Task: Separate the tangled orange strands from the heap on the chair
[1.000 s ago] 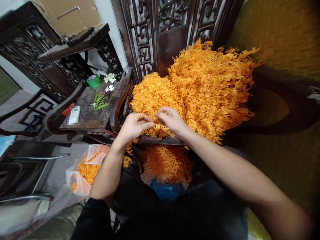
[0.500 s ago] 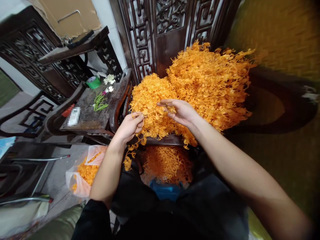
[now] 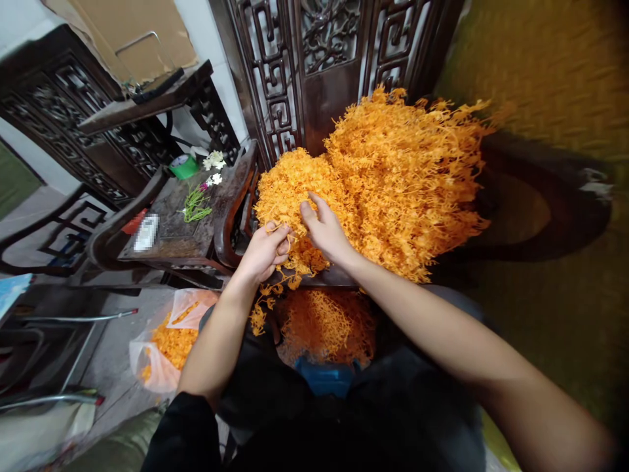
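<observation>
My left hand [image 3: 269, 251] is closed, with thumb and fingers pinched on an orange strand that loops around the fingers. From it a string of small orange plastic-looking pieces [image 3: 260, 308] hangs down over the seat's front edge. My right hand [image 3: 325, 228] is just to the right of it, thumb and forefinger stretched and apart; its other fingers are partly hidden. Both hands are at the front of a smaller orange heap [image 3: 299, 180]. Behind and to the right rises a bigger pile of branching orange sprigs [image 3: 407, 170].
A carved dark wooden backrest [image 3: 329, 98] stands behind the piles. At left, a small side table [image 3: 181, 223] holds green tape [image 3: 183, 167], white flowers and green stems. A plastic bag [image 3: 157, 367] of orange pieces lies on the floor. Between my legs is a blue container [image 3: 324, 379] below more orange sprigs.
My right hand has moved left and slightly down, closer to my left hand, and has turned. My left hand has shifted slightly right, still pinching the orange strand.
</observation>
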### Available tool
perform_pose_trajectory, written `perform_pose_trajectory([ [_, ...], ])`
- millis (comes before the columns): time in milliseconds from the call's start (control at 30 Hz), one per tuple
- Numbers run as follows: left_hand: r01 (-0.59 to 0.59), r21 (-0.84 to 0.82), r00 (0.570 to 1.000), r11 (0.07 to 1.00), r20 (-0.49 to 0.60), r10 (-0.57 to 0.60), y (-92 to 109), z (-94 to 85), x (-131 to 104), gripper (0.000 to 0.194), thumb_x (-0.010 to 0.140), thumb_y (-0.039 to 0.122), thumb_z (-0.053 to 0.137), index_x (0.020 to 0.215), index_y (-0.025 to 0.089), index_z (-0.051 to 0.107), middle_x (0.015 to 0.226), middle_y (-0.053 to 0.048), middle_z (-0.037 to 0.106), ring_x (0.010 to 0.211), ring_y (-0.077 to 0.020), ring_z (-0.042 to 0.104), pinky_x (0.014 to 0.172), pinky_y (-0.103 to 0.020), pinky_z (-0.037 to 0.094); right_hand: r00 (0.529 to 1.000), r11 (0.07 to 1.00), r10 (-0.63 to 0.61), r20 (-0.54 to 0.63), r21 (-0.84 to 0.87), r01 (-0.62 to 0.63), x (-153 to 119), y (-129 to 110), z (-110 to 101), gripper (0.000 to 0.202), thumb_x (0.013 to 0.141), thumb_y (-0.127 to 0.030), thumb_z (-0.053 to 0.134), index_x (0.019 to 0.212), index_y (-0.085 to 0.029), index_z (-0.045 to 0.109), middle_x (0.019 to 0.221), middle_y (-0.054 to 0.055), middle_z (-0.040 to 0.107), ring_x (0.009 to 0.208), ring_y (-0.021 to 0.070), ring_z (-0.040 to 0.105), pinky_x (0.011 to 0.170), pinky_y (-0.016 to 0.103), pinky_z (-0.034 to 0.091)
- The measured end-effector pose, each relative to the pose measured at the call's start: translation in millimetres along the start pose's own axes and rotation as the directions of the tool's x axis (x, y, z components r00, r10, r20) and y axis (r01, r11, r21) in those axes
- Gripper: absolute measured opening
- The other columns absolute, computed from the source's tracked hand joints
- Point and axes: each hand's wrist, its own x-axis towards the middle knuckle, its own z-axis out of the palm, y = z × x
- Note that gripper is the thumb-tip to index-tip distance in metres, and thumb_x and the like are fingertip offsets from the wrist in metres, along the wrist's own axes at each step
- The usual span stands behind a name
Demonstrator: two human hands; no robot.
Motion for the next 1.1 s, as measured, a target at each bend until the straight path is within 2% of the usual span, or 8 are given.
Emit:
perform_pose_trajectory([
  [200,0.053,-0.005,0.992,0.999,0.115,-0.052,0.9,6.2,0.1,0.044,0.075,0.025,0.083,0.079,0.020,0.039,0.063,0.008,0.046,0.041,0.0007,0.027,0.038,-0.012,0.010,0.971,0.981,-0.009,-0.238,0.185,0.055,19.4,-0.3,2.1,0.031,0.096,-0.045,0.063,0.078,-0.019,0.061,0.073,-0.001,0.059,0.069,0.0127,0.054,0.069,0.026,0.047],
  [367,0.087,0.017,0.970,0.996,0.225,-0.089,5.3,-1.4,-5.2,0.044,0.074,0.025,0.083,0.078,0.020,0.040,0.058,0.008,0.044,0.040,0.0010,0.023,0.039,-0.014,0.008,0.803,0.785,0.495,-0.332,0.567,-0.249,54.4,-0.8,-35.8,0.029,0.104,-0.032,0.051,0.078,-0.022,0.048,0.056,-0.009,0.036,0.044,0.0071,0.032,0.041,0.018,0.023],
  [533,-0.009,0.010,0.990,1.000,0.140,0.007,1.9,-3.2,4.0,0.043,0.076,0.029,0.081,0.077,0.020,0.039,0.063,0.007,0.047,0.042,0.0007,0.025,0.039,-0.014,0.010,0.853,0.649,0.501,0.145,0.589,-0.481,48.8,-5.1,-41.1,0.020,0.103,-0.016,0.053,0.083,-0.016,0.056,0.075,0.000,0.064,0.054,0.0054,0.057,0.045,0.015,0.038],
  [633,-0.074,-0.018,0.995,0.997,0.061,0.075,1.4,-3.4,14.0,0.039,0.075,0.029,0.082,0.080,0.018,0.044,0.067,0.006,0.050,0.042,0.0007,0.027,0.038,-0.013,0.012,0.839,0.604,0.482,0.251,0.599,-0.526,34.0,-8.6,-26.6,0.011,0.101,-0.011,0.055,0.094,-0.016,0.061,0.074,0.000,0.063,0.056,0.0061,0.058,0.046,0.014,0.041],
  [733,-0.135,-0.020,0.990,0.991,-0.030,0.135,0.2,-3.0,19.6,0.039,0.075,0.030,0.081,0.080,0.018,0.045,0.069,0.005,0.052,0.042,0.0006,0.030,0.038,-0.013,0.013,0.817,0.548,0.516,0.256,0.635,-0.545,18.0,-14.6,-13.2,0.008,0.102,-0.026,0.059,0.104,-0.019,0.063,0.063,-0.006,0.048,0.045,0.0044,0.044,0.037,0.012,0.026],
  [867,-0.207,0.018,0.975,0.978,-0.084,0.207,-4.8,2.6,20.4,0.035,0.078,0.030,0.079,0.081,0.018,0.046,0.067,0.007,0.052,0.042,0.0002,0.033,0.039,-0.014,0.017,0.841,0.603,0.446,0.307,0.592,-0.536,-1.5,-19.7,3.6,0.040,0.085,-0.052,0.079,0.083,-0.018,0.058,0.058,-0.008,0.039,0.042,0.0039,0.036,0.033,0.014,0.017],
  [967,-0.191,-0.001,0.979,0.981,-0.068,0.191,-6.1,6.9,18.2,0.038,0.076,0.030,0.080,0.080,0.019,0.045,0.065,0.007,0.050,0.042,0.0001,0.032,0.039,-0.014,0.017,0.883,0.649,0.429,0.188,0.616,-0.446,3.9,-11.7,6.4,0.037,0.087,-0.044,0.078,0.079,-0.020,0.052,0.055,-0.009,0.038,0.041,0.0038,0.032,0.034,0.014,0.020],
  [1100,-0.085,-0.046,0.996,0.995,0.027,0.086,2.3,1.5,14.5,0.038,0.074,0.025,0.079,0.076,0.019,0.042,0.060,0.008,0.045,0.040,0.0002,0.027,0.038,-0.013,0.012,0.833,0.639,0.552,-0.030,0.658,-0.399,36.4,6.4,-10.5,0.031,0.101,-0.034,0.062,0.080,-0.021,0.043,0.057,-0.011,0.039,0.039,0.0026,0.034,0.035,0.012,0.020],
])
